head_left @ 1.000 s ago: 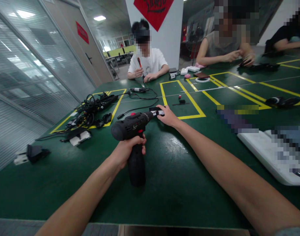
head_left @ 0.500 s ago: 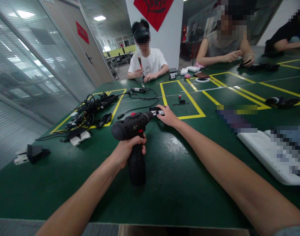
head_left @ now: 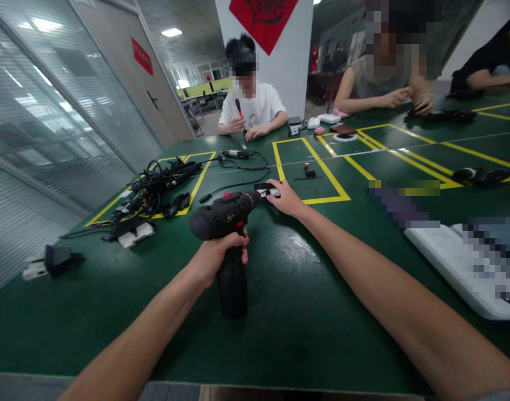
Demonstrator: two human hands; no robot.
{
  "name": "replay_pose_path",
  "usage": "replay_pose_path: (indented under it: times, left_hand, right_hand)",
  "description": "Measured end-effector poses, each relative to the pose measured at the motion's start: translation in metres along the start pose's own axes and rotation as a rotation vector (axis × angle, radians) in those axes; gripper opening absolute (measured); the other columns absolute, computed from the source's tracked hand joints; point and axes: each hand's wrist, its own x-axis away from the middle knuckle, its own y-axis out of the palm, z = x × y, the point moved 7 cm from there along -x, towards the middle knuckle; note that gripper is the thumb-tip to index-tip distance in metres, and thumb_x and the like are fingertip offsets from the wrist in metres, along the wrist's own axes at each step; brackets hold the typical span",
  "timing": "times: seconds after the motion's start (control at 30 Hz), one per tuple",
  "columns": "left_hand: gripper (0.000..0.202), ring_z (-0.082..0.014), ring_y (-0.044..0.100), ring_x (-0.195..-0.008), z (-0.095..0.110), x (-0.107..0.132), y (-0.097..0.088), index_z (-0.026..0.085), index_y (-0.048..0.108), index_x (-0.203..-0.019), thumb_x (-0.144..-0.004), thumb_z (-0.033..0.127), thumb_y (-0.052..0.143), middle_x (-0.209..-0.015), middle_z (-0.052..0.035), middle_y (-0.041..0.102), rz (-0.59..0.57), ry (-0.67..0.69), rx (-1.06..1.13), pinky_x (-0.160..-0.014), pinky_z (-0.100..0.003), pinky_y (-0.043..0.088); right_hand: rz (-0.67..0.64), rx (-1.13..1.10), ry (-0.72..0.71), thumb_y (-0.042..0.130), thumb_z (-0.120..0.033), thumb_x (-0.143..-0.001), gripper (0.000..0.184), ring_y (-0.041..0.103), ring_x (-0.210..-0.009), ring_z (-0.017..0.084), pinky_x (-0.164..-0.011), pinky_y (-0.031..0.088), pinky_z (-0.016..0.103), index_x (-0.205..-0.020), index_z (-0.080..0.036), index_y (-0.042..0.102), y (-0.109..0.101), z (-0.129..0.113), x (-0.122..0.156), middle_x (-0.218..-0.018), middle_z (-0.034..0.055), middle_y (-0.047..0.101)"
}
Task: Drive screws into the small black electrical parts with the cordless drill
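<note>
My left hand wraps the grip of a black cordless drill, which is held level above the green table with its nose pointing away from me. The drill has red accents and a thick base at the bottom of the grip. My right hand is at the drill's front end, with its fingers on a small black-and-white chuck area. The fingers hide part of it, so the exact fitting cannot be made out.
A tangle of black cables and chargers lies inside yellow tape at the left. Black adapters lie near the table's left edge. A white pad sits at the right. Co-workers handle items across the table, beside a glass wall.
The view has tilted and shifted slightly. Both hands have stayed on the drill, with no visible change of grip.
</note>
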Motion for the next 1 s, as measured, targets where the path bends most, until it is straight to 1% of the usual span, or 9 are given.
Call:
replay_pose_path:
  times: [0.23, 0.43, 0.57, 0.73, 1.0]
  left_hand:
    - [0.016, -0.0104, 0.056, -0.050, -0.0017, 0.0002, -0.0010, 0.014, 0.059, -0.083, -0.068, 0.020, 0.062, -0.070, 0.0010, 0.056, -0.003, -0.012, 0.014, -0.053, -0.026, 0.044]
    - [0.019, -0.0110, 0.056, -0.050, -0.0037, -0.0008, -0.0028, 0.014, 0.060, -0.084, -0.067, 0.022, 0.064, -0.070, 0.0006, 0.057, 0.014, -0.030, 0.008, -0.053, -0.025, 0.043]
    - [0.020, -0.0114, 0.054, -0.049, -0.0053, -0.0004, -0.0034, 0.015, 0.060, -0.084, -0.067, 0.023, 0.064, -0.067, 0.0003, 0.058, 0.016, -0.044, 0.011, -0.053, -0.026, 0.044]
    - [0.019, -0.0120, 0.054, -0.050, -0.0052, 0.0000, -0.0032, 0.015, 0.059, -0.084, -0.067, 0.023, 0.064, -0.064, -0.0001, 0.058, 0.005, -0.046, 0.014, -0.054, -0.026, 0.044]
    - [0.019, -0.0110, 0.054, -0.050, -0.0036, -0.0001, -0.0024, 0.015, 0.059, -0.085, -0.067, 0.022, 0.063, -0.067, 0.0007, 0.057, 0.014, -0.035, 0.007, -0.054, -0.026, 0.043]
  right_hand:
    - [-0.004, 0.006, 0.005, 0.058, -0.028, -0.083, 0.051, 0.057, -0.108, 0.024, -0.103, 0.044, 0.040, -0.133, -0.022, 0.053, -0.0017, -0.0019, 0.0011, -0.118, 0.0099, 0.048]
    - [0.003, 0.003, 0.002, 0.058, -0.028, -0.083, 0.051, 0.056, -0.111, 0.024, -0.105, 0.043, 0.040, -0.134, -0.023, 0.053, -0.0027, -0.0044, 0.0027, -0.119, 0.0096, 0.048]
    - [0.009, 0.003, -0.003, 0.059, -0.027, -0.083, 0.051, 0.057, -0.109, 0.023, -0.105, 0.043, 0.039, -0.133, -0.023, 0.053, -0.0026, -0.0053, 0.0031, -0.117, 0.0094, 0.048]
    - [0.009, 0.004, -0.002, 0.059, -0.027, -0.082, 0.050, 0.057, -0.110, 0.024, -0.105, 0.043, 0.041, -0.132, -0.023, 0.053, -0.0033, -0.0055, 0.0031, -0.120, 0.0095, 0.049]
    - [0.004, 0.007, -0.010, 0.059, -0.026, -0.082, 0.050, 0.057, -0.109, 0.024, -0.104, 0.043, 0.040, -0.131, -0.022, 0.054, -0.0039, -0.0073, 0.0028, -0.115, 0.0092, 0.050]
